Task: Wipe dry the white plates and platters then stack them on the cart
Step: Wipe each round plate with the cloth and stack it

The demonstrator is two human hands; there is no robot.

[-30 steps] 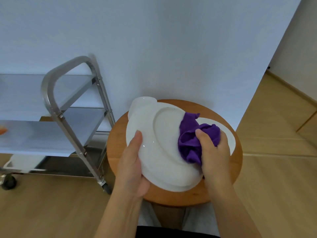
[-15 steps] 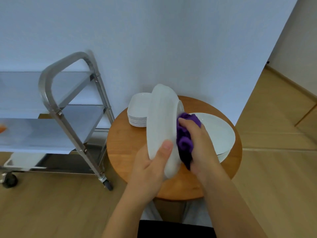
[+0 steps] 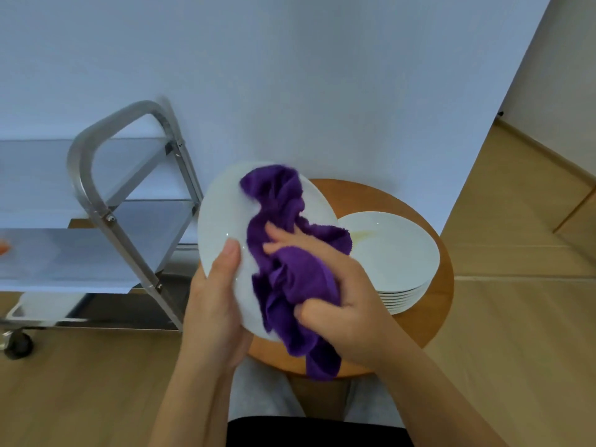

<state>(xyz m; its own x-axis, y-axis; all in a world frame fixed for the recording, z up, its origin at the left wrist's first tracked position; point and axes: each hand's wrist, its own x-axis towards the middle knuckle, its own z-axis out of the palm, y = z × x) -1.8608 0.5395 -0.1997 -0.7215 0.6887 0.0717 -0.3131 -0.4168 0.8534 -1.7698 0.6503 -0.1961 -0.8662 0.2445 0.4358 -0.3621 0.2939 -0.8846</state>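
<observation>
My left hand (image 3: 215, 304) grips the lower left rim of a white oval platter (image 3: 222, 221), thumb on its upper face, holding it tilted above the round wooden table (image 3: 432, 324). Against that face my right hand (image 3: 342, 295) presses a bunched purple cloth (image 3: 290, 275); part of the cloth spreads toward the far rim and a tail hangs below my hand. A stack of several round white plates (image 3: 396, 253) sits on the table to the right. The platter hides the stack of small square dishes behind it.
A steel cart (image 3: 106, 214) with flat shelves stands at the left against the pale wall, its caster (image 3: 17, 345) on the wood floor. A white dish (image 3: 45, 304) lies on its lowest shelf. My knees are under the table's near edge.
The platter has turned from edge-on to a broad face toward me and shifted left. The cloth has spread up across that face, with my right hand lower on it.
</observation>
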